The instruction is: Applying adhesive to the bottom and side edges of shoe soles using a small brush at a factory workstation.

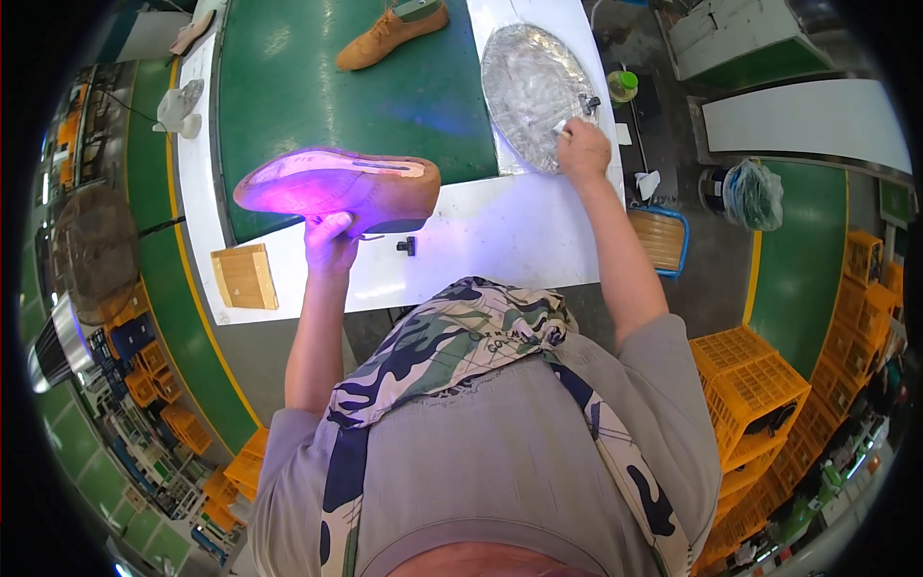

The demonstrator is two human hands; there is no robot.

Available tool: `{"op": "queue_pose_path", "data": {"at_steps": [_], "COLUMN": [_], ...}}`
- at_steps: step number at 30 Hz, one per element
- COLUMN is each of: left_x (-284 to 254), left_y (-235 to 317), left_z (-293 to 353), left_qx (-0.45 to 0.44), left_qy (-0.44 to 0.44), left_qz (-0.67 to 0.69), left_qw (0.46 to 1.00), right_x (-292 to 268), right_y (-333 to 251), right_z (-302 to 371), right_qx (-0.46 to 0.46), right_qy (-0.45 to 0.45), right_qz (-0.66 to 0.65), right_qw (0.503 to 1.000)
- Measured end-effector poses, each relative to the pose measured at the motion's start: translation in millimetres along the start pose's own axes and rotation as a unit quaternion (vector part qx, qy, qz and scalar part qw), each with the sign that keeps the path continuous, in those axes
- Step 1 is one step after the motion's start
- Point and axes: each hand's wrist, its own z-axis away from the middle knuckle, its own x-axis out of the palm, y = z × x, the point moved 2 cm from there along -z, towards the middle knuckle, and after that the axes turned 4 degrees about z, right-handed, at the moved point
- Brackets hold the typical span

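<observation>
Nearest is a grey fabric T-shirt (481,462), then a beige, green and black camouflage-patterned apron (423,356). Beyond, the left hand (332,248) clamps a tan, violet-lit shoe (404,197), sole upward, long axis running left–right, heel toward the right hand (585,154), which pinches a small pale object (561,126) at the silver, foil-like oval dish (529,72), well right of the shoe.

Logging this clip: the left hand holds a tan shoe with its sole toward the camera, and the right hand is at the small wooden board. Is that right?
Not quite: the head view shows the right hand at the round silvery tray. The left hand does hold the tan shoe sole toward the camera.
</observation>
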Motion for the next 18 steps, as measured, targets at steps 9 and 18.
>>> {"op": "queue_pose_path", "data": {"at_steps": [9, 18], "left_x": [23.4, 32.1], "left_y": [4.8, 8.7], "left_z": [25.7, 44.9], "left_qx": [0.047, 0.118], "left_qy": [0.017, 0.04], "left_qz": [-0.039, -0.11], "left_qw": [0.998, 0.986], "right_x": [3.8, 2.3], "right_y": [-3.1, -22.1], "right_z": [9.3, -23.2], "right_qx": [0.007, -0.019], "right_qy": [0.038, 0.004], "right_qz": [-0.044, -0.029], "right_qw": [0.998, 0.999]}}
